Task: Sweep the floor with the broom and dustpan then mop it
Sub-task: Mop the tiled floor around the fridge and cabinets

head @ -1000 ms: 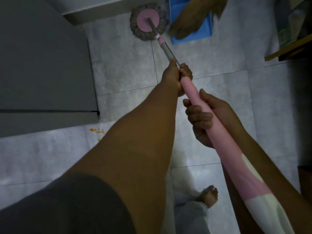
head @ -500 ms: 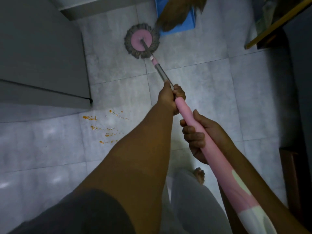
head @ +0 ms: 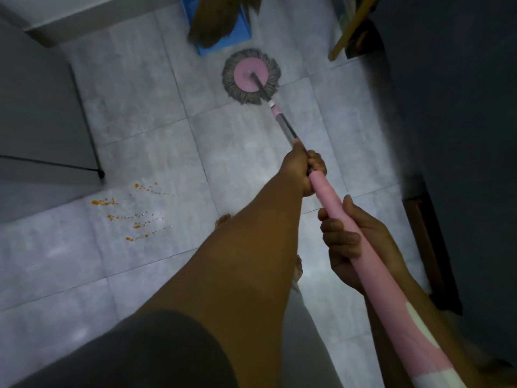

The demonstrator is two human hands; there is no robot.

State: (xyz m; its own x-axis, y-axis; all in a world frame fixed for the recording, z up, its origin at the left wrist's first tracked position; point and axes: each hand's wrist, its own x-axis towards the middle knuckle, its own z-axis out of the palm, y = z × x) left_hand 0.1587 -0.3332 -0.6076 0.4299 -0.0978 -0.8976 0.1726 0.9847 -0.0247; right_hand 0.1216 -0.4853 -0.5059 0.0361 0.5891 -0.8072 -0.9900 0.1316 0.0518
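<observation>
A round mop head (head: 251,76) with a pink disc and grey fringe lies flat on the grey tiled floor (head: 145,107). Its metal shaft runs back into a pink handle (head: 347,233). My left hand (head: 303,168) grips the handle at its upper end where pink meets metal. My right hand (head: 349,243) grips the pink handle lower down, fingers wrapped round it. A brown broom (head: 221,18) rests on a blue dustpan (head: 223,37) just beyond the mop head. Orange crumbs (head: 131,214) are scattered on the tiles at left.
A grey cabinet (head: 42,107) fills the left side, its corner near the crumbs. A yellow-edged shelf (head: 352,29) stands at the upper right, dark furniture (head: 430,247) along the right wall. My bare foot (head: 222,219) shows behind my left forearm.
The mop head has swept from the far left by the cabinet rightwards across the tiles, now lying in front of the dustpan. Both hands keep their grip on the handle.
</observation>
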